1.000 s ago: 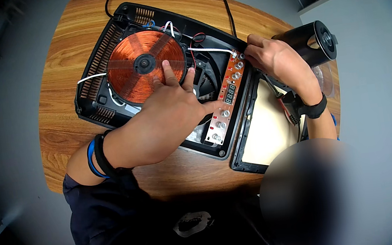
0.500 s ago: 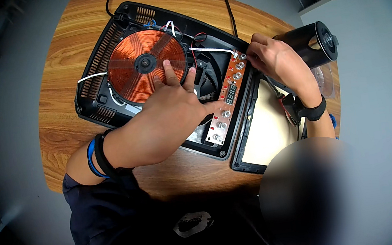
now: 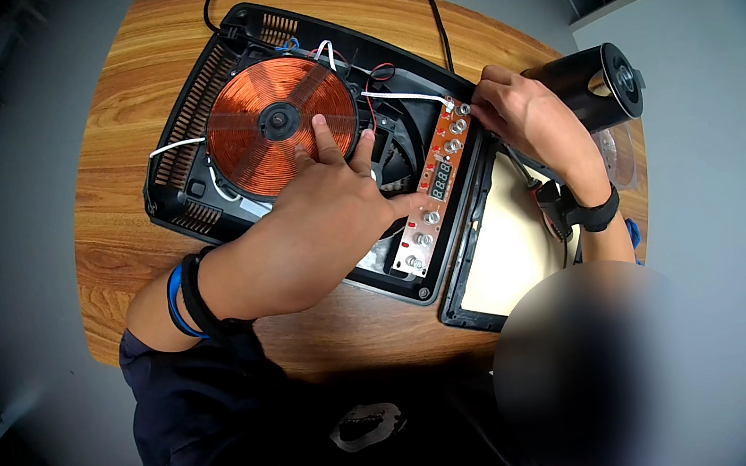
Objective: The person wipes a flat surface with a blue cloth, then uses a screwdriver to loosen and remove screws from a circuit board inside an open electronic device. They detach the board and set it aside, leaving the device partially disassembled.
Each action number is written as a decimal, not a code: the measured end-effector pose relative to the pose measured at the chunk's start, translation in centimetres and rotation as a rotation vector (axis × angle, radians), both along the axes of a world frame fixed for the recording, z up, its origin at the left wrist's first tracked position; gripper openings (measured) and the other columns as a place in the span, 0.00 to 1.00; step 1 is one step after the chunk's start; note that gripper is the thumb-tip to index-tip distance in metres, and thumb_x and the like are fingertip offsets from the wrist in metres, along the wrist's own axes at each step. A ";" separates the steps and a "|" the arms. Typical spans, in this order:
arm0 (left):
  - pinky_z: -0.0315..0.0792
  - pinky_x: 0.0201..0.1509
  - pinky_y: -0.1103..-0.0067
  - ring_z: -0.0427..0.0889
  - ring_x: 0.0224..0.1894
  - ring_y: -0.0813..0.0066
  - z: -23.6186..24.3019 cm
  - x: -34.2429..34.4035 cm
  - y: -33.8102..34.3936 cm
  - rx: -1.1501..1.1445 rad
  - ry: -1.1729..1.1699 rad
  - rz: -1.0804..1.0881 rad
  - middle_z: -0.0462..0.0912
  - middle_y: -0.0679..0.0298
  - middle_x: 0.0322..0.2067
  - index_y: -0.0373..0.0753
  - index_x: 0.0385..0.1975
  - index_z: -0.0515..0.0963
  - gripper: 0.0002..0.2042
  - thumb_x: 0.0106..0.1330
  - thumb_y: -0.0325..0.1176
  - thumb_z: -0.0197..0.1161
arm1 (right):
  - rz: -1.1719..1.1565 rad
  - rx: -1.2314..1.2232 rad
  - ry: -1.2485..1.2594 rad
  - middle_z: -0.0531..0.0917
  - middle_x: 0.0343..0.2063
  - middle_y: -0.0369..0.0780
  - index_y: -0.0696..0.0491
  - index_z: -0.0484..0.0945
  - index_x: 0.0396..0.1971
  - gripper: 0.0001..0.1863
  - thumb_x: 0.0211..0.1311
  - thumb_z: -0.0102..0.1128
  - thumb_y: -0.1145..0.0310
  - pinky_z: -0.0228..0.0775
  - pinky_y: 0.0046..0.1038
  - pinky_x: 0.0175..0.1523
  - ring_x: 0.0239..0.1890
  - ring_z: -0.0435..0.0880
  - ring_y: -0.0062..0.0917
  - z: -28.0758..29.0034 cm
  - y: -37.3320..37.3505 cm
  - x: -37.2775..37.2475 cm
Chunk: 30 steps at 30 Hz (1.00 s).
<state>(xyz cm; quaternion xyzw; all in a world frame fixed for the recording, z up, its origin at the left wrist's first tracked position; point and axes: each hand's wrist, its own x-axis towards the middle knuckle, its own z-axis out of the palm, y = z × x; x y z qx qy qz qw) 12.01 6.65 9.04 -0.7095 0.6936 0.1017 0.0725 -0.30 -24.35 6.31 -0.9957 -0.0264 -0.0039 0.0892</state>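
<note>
My left hand [image 3: 322,211] rests with fingers spread, fingertips on the round copper coil [image 3: 244,94] and thumb at the long circuit board [image 3: 427,235] with a digit display. Both parts are in the opened black housing [image 3: 189,211], with white wires, fan blades and vents. My right hand [image 3: 534,120] has its fingers bent together at the board's upper end, by a white connector [image 3: 449,105]; whatever they grip is hidden. Under my right wrist a black panel with a pale plate [image 3: 508,243] lies beside the housing, partly covered by a dark object with a cable.
A black cylindrical container [image 3: 576,85] lies on its side at the right, near a clear plastic item [image 3: 618,158]. A black cord [image 3: 431,1] loops across the far part of the wooden table [image 3: 109,156]. A blurred round patch covers the lower right.
My right hand has shifted very slightly, its fingers staying at the board's upper end. My left hand holds its position on the coil and board.
</note>
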 end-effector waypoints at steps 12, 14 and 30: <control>0.91 0.61 0.58 0.74 0.72 0.03 0.0 0.0 0.0 -0.013 -0.008 -0.010 0.65 0.22 0.81 0.75 0.89 0.66 0.48 0.77 0.12 0.55 | 0.066 -0.059 -0.047 0.83 0.40 0.47 0.60 0.87 0.43 0.06 0.71 0.75 0.76 0.85 0.46 0.47 0.39 0.90 0.48 0.1 0.2 -0.2; 0.92 0.61 0.58 0.74 0.72 0.04 -0.2 0.0 0.0 -0.011 -0.009 -0.009 0.65 0.22 0.81 0.75 0.89 0.66 0.48 0.77 0.12 0.55 | 0.076 -0.047 -0.054 0.83 0.41 0.47 0.60 0.87 0.44 0.07 0.71 0.75 0.77 0.85 0.46 0.47 0.39 0.91 0.47 0.1 0.2 -0.2; 0.92 0.60 0.59 0.75 0.71 0.05 0.0 0.0 0.0 -0.009 -0.032 -0.019 0.65 0.23 0.82 0.76 0.90 0.64 0.51 0.75 0.10 0.57 | -0.132 0.046 -0.020 0.84 0.38 0.55 0.59 0.72 0.46 0.11 0.80 0.68 0.72 0.81 0.50 0.47 0.42 0.87 0.57 0.1 -0.1 -2.4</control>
